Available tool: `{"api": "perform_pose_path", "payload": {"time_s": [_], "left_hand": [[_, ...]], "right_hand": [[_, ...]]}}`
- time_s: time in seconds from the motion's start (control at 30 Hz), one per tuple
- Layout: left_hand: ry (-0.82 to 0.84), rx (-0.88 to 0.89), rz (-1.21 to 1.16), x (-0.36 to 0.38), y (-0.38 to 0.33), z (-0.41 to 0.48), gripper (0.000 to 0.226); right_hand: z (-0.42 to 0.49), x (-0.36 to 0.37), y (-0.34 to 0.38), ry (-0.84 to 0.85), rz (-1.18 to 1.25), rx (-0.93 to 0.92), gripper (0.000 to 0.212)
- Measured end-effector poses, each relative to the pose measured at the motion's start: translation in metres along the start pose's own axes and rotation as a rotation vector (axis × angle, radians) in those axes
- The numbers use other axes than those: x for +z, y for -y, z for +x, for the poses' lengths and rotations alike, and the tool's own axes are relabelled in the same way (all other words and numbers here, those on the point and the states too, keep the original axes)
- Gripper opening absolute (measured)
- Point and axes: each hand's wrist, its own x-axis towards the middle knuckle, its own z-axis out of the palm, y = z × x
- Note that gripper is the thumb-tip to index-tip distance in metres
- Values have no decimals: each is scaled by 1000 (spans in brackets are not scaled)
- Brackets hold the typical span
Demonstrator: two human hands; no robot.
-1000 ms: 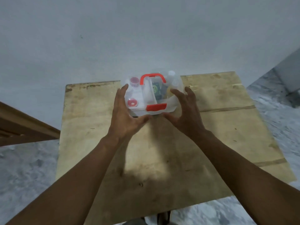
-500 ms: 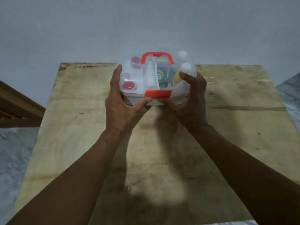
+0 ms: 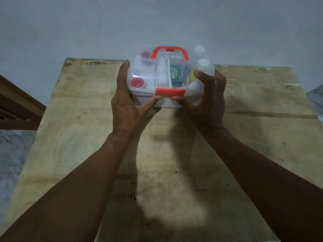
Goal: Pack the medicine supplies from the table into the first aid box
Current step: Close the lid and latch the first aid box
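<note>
The first aid box (image 3: 139,74), clear plastic with a red handle (image 3: 170,50) and a red front latch (image 3: 170,92), stands at the far middle of the wooden table (image 3: 78,119). Its clear lid is down. Through it I see red-capped jars, a white tube, a green packet and white bottles. My left hand (image 3: 128,102) grips the box's left side, thumb under the latch. My right hand (image 3: 207,100) grips the right side, fingers curled over the lid and thumb at the latch.
A pale wall rises just behind the table's far edge. A brown wooden structure (image 3: 15,105) stands at the left. Grey mottled floor shows on both sides of the table.
Both hands have closed in on the box's sides, the right fingers now curled over the lid. The view has shifted, so the box sits higher and more central.
</note>
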Motion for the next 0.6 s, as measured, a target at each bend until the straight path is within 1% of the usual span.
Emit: {"api": "perform_pose_path", "payload": {"time_s": [0.17, 0.3, 0.4, 0.47, 0.53, 0.6], "left_hand": [[7, 8, 4, 0, 0, 0, 92], [21, -23, -19, -2, 1, 1, 98], [45, -52, -33, -6, -3, 3, 100], [58, -69, -32, -8, -6, 4, 103], [69, -102, -16, -10, -8, 6, 110], [83, -115, 10, -12, -11, 9, 111]], "right_hand": [[0, 0, 1, 11, -6, 1, 72], [2, -3, 4, 24, 19, 17, 76], [5, -8, 8, 61, 40, 61, 80], [7, -13, 12, 77, 73, 97, 90], [9, -16, 13, 91, 103, 132, 107], [12, -18, 16, 151, 97, 188, 116]]}}
